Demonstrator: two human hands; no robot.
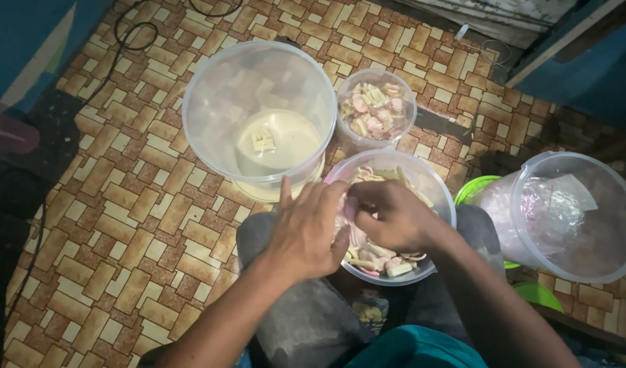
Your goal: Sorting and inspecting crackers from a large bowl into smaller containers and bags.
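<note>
A clear plastic bowl (441,192) of pink and pale yellow cracker pieces (384,257) rests between my knees. My left hand (307,228) lies over its near left rim, fingers together and pointing up. Inside the bowl my right hand (388,215) has its fingers curled and pinching at something pale and pink, which my hands mostly hide. A large clear tub (211,82) stands just beyond, with a few pale yellow pieces (262,142) at its bottom. A smaller clear tub (378,109) of the same mixed crackers sits to its right.
At the right, a big clear tub (599,259) lies tilted with crumpled clear plastic inside, over green lids (478,188). The floor is brown patterned tile (136,225). Black cables (126,31) run at the upper left. A dark object lies at the left edge.
</note>
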